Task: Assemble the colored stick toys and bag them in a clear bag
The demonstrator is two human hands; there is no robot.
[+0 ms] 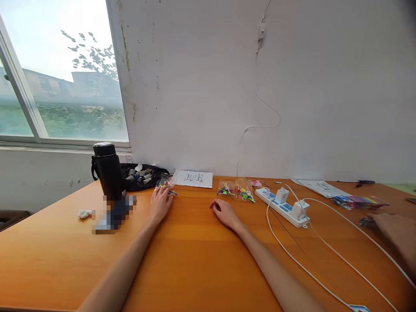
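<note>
My left hand (160, 202) rests on the orange wooden table (195, 260), its fingertips touching a small clear bag of coloured pieces (166, 184). My right hand (225, 213) lies loosely curled on the table, holding nothing. Just beyond it sit two more clear bags of coloured pieces (236, 190). A white printed sheet (194, 178) lies by the wall between the two hands.
A black flask (107, 170) and a black pouch of items (142, 176) stand at the left. A white power strip (282, 201) with chargers and white cables runs to the right. Papers (320, 187), a colourful packet (357, 201), a crumpled tissue (84, 213).
</note>
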